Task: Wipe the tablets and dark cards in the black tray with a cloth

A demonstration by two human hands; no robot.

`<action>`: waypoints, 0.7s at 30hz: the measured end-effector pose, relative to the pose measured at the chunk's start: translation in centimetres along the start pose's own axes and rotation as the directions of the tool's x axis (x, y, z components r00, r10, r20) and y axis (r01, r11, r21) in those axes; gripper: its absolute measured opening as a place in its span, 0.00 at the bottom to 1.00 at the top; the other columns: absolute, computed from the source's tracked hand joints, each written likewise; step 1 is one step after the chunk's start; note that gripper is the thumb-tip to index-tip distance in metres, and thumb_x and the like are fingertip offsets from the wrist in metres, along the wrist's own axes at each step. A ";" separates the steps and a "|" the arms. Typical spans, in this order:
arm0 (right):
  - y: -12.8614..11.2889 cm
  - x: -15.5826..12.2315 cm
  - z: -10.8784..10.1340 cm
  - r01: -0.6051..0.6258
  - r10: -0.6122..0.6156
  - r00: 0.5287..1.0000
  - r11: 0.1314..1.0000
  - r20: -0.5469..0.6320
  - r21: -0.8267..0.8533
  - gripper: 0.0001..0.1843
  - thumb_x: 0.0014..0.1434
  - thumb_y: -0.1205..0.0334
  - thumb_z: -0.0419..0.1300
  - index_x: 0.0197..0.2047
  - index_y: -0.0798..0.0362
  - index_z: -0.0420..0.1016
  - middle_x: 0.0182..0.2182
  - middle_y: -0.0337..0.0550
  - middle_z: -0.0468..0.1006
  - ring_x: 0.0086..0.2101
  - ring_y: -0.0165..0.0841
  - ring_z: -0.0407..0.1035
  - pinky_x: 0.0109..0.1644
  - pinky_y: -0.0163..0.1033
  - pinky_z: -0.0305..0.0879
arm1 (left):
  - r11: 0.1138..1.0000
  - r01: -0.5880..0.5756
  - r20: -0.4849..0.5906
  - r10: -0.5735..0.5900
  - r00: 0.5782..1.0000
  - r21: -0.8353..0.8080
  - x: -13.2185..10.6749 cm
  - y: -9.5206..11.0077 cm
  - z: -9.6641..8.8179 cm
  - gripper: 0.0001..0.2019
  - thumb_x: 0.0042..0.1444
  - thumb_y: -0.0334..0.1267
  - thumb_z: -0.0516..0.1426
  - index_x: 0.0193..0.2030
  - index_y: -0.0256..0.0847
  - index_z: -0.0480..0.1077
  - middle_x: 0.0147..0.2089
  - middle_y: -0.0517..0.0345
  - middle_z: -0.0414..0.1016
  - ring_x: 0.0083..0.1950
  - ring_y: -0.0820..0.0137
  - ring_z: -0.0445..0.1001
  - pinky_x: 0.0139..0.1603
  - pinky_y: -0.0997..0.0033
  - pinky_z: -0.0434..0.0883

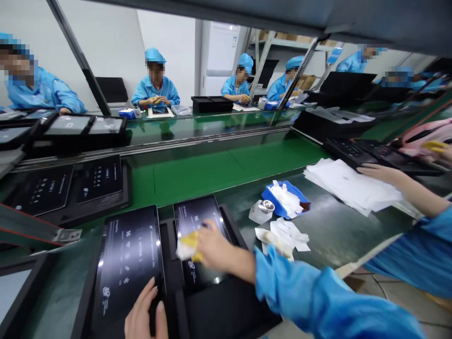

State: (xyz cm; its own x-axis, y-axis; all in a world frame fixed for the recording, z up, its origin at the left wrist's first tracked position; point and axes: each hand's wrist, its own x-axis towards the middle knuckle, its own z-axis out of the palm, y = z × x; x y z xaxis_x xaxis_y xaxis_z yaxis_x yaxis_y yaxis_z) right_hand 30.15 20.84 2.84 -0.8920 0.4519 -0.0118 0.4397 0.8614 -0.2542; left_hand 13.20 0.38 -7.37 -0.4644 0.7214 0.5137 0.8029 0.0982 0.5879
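Right hand (213, 245): fingers bunched, pinching a white wipe (184, 249) with yellow over the fingertips, probably finger covers; too blurred to be sure. Tips themselves mostly lost behind wipe and yellow. Wipe is over the right tablet (210, 278), near its left edge; can't tell how hard it presses. Hand and forearm hide the middle of that screen, "16" still readable above.

Left hand (145, 313): thumb apart from the fingers, fingers loosely extended, nothing seen in the grasp. Fingertips at lower right edge of the left tablet (130, 249); contact or just above, can't tell. Palm cut off by bottom edge. Left tablet's screen is lit, small text unreadable.

Both tablets sit side by side in a black tray (222, 306), near end cut off or behind the arm.

Right of tray: squat white bottle (259, 215) with metal top, blue box (300, 192) of white wipes, loose crumpled wipes (287, 238) just in front, partly behind the sleeve.

Further right, a neighbor's hand (383, 173) at a stack of white sheets (348, 183); fingertips hard to make out. Beyond: green belt (197, 165).
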 end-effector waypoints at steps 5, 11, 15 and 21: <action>1.1 2.5 -0.9 -0.200 0.194 0.976 0.978 -0.104 -0.052 0.20 0.64 0.62 0.62 0.59 0.53 0.76 0.56 0.57 0.77 0.54 0.46 0.69 0.67 0.57 0.45 | 0.997 -0.074 0.075 0.073 0.995 0.011 0.3 -0.5 -0.8 0.15 0.66 0.41 0.52 0.58 0.42 0.67 0.59 0.48 0.75 0.54 0.65 0.76 0.49 0.64 0.70; -3.6 -9.0 4.9 0.161 -0.158 0.986 0.983 -0.043 0.085 0.29 0.64 0.62 0.60 0.67 0.38 0.67 0.56 0.45 0.79 0.48 0.42 0.72 0.70 0.60 0.39 | 0.999 0.001 0.069 0.001 0.998 -0.032 1.1 1.2 -0.9 0.15 0.68 0.43 0.50 0.57 0.41 0.68 0.56 0.47 0.76 0.52 0.65 0.77 0.49 0.62 0.71; -1.2 -9.6 3.7 0.006 0.030 0.982 0.981 -0.186 0.194 0.27 0.65 0.54 0.64 0.66 0.39 0.69 0.55 0.44 0.80 0.49 0.41 0.73 0.70 0.58 0.41 | 1.000 0.003 0.101 -0.002 0.995 -0.011 1.1 1.2 -0.8 0.15 0.68 0.44 0.50 0.56 0.43 0.68 0.56 0.50 0.77 0.51 0.65 0.78 0.49 0.61 0.72; 0.3 -5.0 2.8 -0.465 0.453 0.849 0.885 -0.271 0.025 0.21 0.65 0.60 0.63 0.58 0.61 0.78 0.48 0.61 0.80 0.48 0.49 0.71 0.62 0.57 0.56 | 0.975 -0.200 0.149 0.185 0.971 0.093 0.7 -1.5 -0.4 0.15 0.66 0.39 0.52 0.57 0.44 0.68 0.56 0.52 0.79 0.55 0.66 0.78 0.50 0.65 0.72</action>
State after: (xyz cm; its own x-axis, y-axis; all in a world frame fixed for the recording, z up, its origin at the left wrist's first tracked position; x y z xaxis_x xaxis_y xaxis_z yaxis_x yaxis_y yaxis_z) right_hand 34.43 18.14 0.12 -0.5295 0.8371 0.1373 0.8012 0.5467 -0.2435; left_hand 11.51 0.41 -7.67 -0.2471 0.8214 0.5141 0.9106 0.0155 0.4129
